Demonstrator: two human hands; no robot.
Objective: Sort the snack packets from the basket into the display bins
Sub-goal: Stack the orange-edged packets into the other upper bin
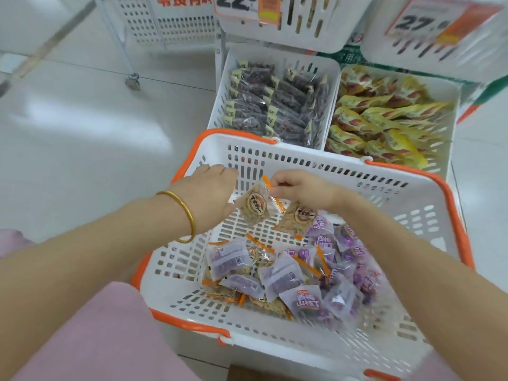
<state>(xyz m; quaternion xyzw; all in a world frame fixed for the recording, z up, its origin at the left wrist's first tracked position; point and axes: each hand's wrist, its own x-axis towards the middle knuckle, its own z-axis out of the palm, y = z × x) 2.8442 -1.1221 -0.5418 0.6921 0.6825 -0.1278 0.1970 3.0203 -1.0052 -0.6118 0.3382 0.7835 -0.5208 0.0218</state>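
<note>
A white basket with an orange rim stands in front of me. Several purple snack packets and clear orange-edged packets lie in its near right half. My right hand pinches the top edge of one clear orange-edged packet and holds it above the basket floor. My left hand, with a gold bangle on the wrist, reaches in beside that packet with its fingers extended, and its thumb touches the packet's left side. Behind the basket are two white display bins.
The left display bin holds dark purple-brown packets; the right bin holds yellow packets. More white bins with price tags hang above. A wheeled rack stands at the back left on the pale floor.
</note>
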